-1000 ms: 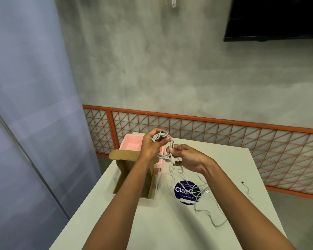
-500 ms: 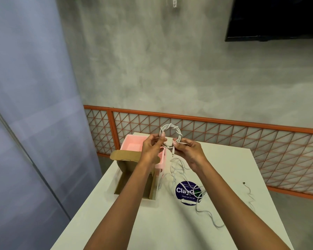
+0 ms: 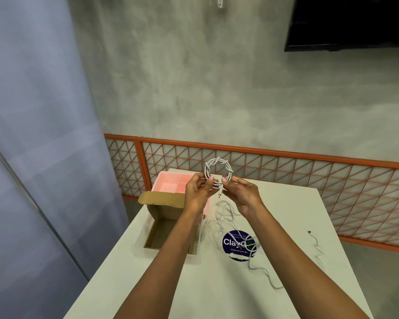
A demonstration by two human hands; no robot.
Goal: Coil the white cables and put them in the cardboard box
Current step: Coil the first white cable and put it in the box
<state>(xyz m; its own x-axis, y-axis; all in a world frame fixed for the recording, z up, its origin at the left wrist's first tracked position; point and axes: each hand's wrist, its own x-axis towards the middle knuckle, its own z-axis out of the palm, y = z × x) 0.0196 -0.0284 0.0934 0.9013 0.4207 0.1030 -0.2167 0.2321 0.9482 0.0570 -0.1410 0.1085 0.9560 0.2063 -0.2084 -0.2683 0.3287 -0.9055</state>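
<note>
Head view shows my left hand [image 3: 197, 192] and right hand [image 3: 242, 192] both pinching the coiled white cable [image 3: 218, 170] above the open cardboard box [image 3: 168, 224].

Cable coil [image 3: 206, 169] now upright, higher, fully ring-shaped.

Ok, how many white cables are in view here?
3, at least: a coiled cable pinched between left hand and right hand; a loose tangle beside the cardboard box, possibly more than one cable; a thin cable near the right edge of the table.
</note>
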